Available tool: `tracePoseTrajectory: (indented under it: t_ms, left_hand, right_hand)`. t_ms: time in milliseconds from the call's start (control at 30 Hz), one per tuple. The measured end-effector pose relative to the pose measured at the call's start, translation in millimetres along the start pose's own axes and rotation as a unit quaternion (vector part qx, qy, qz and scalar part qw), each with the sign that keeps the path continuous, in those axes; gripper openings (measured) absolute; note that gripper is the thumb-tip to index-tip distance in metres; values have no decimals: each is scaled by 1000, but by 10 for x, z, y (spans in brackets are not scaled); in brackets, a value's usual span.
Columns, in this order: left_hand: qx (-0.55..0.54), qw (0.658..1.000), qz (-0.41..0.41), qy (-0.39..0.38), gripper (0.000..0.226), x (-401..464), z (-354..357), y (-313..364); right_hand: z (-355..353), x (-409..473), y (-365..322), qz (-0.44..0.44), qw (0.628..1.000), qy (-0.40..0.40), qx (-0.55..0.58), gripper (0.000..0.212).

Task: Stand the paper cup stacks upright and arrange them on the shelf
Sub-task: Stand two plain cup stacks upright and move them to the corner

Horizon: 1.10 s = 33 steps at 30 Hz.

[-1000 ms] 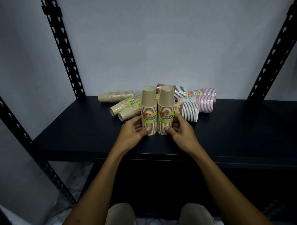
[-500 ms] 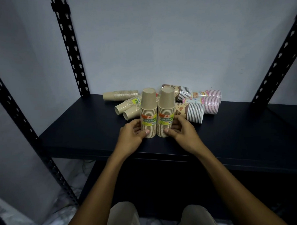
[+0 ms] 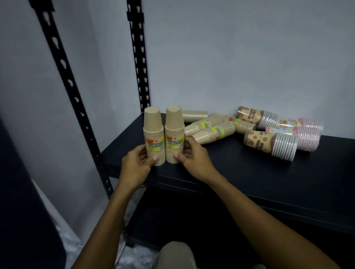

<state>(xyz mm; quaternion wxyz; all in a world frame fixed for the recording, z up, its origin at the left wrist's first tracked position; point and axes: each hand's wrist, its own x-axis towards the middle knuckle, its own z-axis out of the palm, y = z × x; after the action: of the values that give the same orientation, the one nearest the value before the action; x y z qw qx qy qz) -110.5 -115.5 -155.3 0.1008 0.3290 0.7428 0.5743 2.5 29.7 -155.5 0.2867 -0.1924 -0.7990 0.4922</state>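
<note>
So far two of the kraft stacks stand upright, mouths down, at the left front corner of the dark shelf (image 3: 254,178), just in front of the slotted rear post (image 3: 138,55). Working from the left: the left hand (image 3: 136,166) curls round the base of the left upright stack (image 3: 154,139), thumb pressed on its front and fingers behind. Touching it at 3 o'clock is the right upright stack (image 3: 174,136), which the right hand (image 3: 193,158) pinches low down in the same way, thumb in front and fingers wrapped round the far side. Both stacks look set down on the shelf, though their rims are partly hidden by the thumbs.

Further toward 3 o'clock the rest is undone. Several lying kraft stacks (image 3: 210,131) sprawl on their sides just behind the right hand, and beyond them the brown printed stacks (image 3: 269,143) and the pink striped stacks (image 3: 305,134) lie heaped together near the back wall. By my count roughly two are finished and most of the pile is left to raise and line up.
</note>
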Motion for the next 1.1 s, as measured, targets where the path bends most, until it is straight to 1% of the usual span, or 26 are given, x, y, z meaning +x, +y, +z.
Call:
tracePoseTrajectory:
  t_ms: [133,233,400,467,567,667,767,933,1033,1100]
  left_hand:
    - [11,999,-22,36,47,253,-223,-133]
    - [16,998,-41,36,46,478,-332,-186]
    - [34,996,-51,61,43,756,-386,-248]
    - [42,995,-51,75,42,826,-381,-272]
    - [38,995,-48,75,42,912,-405,-298]
    - [39,996,-45,71,42,980,-441,-326]
    - [39,995,-44,83,42,1017,-442,-365]
    - [45,994,-32,90,29,1022,-413,-418]
    - [44,994,-23,94,32,1011,-401,-427]
    - [50,994,-18,94,36,1003,-397,-432]
  right_hand:
    - [327,317,-51,4,1000,-14,-6,48]
    - [476,535,-59,6,1000,-17,-17,47]
    - [642,814,-75,10,999,8,-51,42]
    - [690,909,-66,14,998,15,-59,41]
    - [749,1027,-54,16,997,18,-69,41]
    - [797,1109,-30,19,998,21,-63,40]
    - [824,1167,-9,22,998,24,-56,40]
    - [874,1166,63,11,998,32,-47,41]
    - [875,1161,105,-14,997,30,-67,46]
    - [858,1163,112,-16,997,24,-72,50]
